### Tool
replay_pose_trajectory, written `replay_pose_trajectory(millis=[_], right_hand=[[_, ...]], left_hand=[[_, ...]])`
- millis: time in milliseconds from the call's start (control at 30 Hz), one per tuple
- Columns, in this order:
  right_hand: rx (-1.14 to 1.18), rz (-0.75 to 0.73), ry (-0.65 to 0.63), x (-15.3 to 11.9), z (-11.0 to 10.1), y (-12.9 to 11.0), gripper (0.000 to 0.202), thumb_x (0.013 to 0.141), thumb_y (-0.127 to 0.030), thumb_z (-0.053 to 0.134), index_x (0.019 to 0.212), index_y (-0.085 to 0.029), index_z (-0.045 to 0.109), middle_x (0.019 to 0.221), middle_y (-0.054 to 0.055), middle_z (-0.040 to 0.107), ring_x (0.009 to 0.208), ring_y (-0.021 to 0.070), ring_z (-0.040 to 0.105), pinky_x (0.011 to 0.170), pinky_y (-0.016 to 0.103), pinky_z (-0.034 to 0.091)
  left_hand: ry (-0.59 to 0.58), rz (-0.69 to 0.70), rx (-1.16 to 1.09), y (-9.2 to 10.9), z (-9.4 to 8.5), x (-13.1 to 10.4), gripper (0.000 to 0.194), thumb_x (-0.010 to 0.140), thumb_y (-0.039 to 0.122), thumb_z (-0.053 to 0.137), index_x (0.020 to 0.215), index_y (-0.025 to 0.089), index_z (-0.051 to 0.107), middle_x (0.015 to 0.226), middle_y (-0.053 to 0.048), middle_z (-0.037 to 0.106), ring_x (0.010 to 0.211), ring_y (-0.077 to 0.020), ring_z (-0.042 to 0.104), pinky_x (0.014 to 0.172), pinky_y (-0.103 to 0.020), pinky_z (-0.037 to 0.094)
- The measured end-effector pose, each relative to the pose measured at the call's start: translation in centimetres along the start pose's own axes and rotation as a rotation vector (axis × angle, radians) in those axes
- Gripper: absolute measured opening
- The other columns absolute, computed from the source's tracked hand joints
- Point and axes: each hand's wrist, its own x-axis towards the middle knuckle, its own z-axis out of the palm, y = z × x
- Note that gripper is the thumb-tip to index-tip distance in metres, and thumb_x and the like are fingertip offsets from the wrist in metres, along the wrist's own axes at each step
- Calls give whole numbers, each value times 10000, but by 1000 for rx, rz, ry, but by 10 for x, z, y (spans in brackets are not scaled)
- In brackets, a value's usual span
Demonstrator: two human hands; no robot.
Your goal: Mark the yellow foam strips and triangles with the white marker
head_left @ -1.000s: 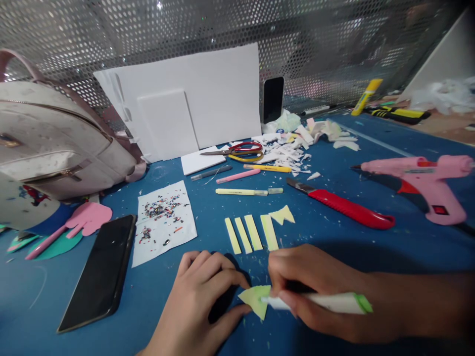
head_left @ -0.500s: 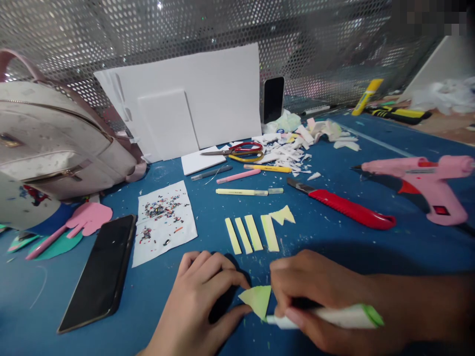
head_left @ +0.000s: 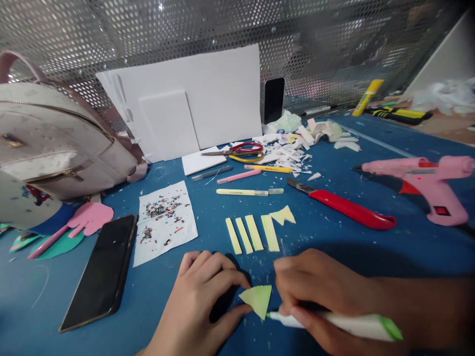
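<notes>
A small yellow-green triangular piece (head_left: 259, 299) lies on the blue table at the lower middle. My left hand (head_left: 208, 299) holds its left side between thumb and index finger. My right hand (head_left: 319, 294) is closed round a white marker with a green end (head_left: 352, 325); its green tip is beside the piece's lower corner. Just beyond the hands lie several pale yellow strips (head_left: 254, 232) and a notched piece (head_left: 284, 215). Behind them is a pale yellow pen (head_left: 242, 192) with its cap at the right.
A red cutter (head_left: 349, 210) and a pink glue gun (head_left: 426, 178) lie on the right. Scissors (head_left: 245, 152), pens and white scraps (head_left: 285, 153) are behind. At the left are a phone (head_left: 102, 272), a speckled paper sheet (head_left: 166, 222) and a backpack (head_left: 55, 138).
My right hand has shifted slightly right, and the marker lies lower at its back end, its tip now just off the piece's corner. My left hand stays in place.
</notes>
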Motion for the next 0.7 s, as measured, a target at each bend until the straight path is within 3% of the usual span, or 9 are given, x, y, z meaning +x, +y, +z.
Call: replay_pose_trajectory(millis=[333,600,700], right_hand=[[-112,-29,33,-6,7,1,120,883,-111,435,864,-225,468,720,24,585,637,184,541,582,325,372],[-87,-20,41,-4,3,1,119,876,-113,455,861,-226,488,712,26,598,637,187,562,578,329,386],[-19,-11,102,-7,1,2,104,911,-141,445,883,-224,501,750,49,636,672,192,593,582,330,417]], left_hand=[[-1,-11,-2,2,0,0,105,956,281,690,1049,300,643,1001,7,657,923,-207,590,830,-350,347],[15,0,-25,0,0,0,129,946,284,709,1052,309,640,996,23,653,916,-198,586,829,-349,342],[10,14,-21,0,2,0,121,955,303,698,1060,307,639,995,21,652,924,-198,594,834,-351,346]])
